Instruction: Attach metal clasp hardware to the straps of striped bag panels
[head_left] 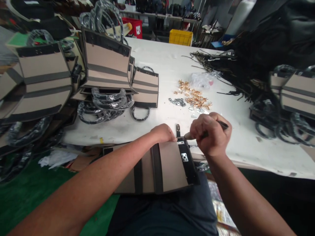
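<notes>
Across my lap and the table edge lies an opened-out beige and black bag panel [173, 167]. A silver metal plate [184, 157] sits on its black strip, and a smaller metal plate [180, 143] lies near the far edge. My left hand [164, 133] pinches the panel at that edge, beside the small plate. In a closed fist, my right hand [211, 132] grips a hand tool [189, 135] with a dark handle end; its exact kind is unclear. The tool's tip points at the panel's far corner, near a short black strap [178, 129] with a metal fitting.
Gold-coloured hardware [197, 100] and silver plates [177, 102] lie loose on the white table [157, 55], near a clear plastic bag [200, 79]. Stacked bag panels with plastic-wrapped handles [108, 100] stand left, more bag panels [299, 95] right. Black straps [236, 72] heap at back right.
</notes>
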`<state>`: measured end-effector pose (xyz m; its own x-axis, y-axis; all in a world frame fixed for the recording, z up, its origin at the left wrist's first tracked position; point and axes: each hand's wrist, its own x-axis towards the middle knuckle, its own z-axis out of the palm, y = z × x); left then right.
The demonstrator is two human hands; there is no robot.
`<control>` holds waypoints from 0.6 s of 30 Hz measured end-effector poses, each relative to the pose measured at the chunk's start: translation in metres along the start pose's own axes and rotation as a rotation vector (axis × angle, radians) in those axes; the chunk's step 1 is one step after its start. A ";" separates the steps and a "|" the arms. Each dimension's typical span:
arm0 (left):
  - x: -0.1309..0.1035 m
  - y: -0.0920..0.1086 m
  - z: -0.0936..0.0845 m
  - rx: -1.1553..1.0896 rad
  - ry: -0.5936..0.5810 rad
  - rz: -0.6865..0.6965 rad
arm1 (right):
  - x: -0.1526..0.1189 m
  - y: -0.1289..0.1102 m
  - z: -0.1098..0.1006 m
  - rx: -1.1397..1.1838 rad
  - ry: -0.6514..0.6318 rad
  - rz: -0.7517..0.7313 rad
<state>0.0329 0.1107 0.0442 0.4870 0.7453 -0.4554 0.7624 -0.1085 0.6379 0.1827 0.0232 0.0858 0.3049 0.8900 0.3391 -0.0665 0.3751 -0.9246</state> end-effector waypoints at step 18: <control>-0.137 -0.026 0.104 0.509 0.381 0.677 | -0.004 0.029 -0.003 -0.089 -0.082 0.102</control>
<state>-0.0099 -0.0567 0.0255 0.7924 0.5738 0.2069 0.5058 -0.8078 0.3027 0.1826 0.0299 0.0573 0.2221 0.9417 0.2526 -0.0079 0.2608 -0.9653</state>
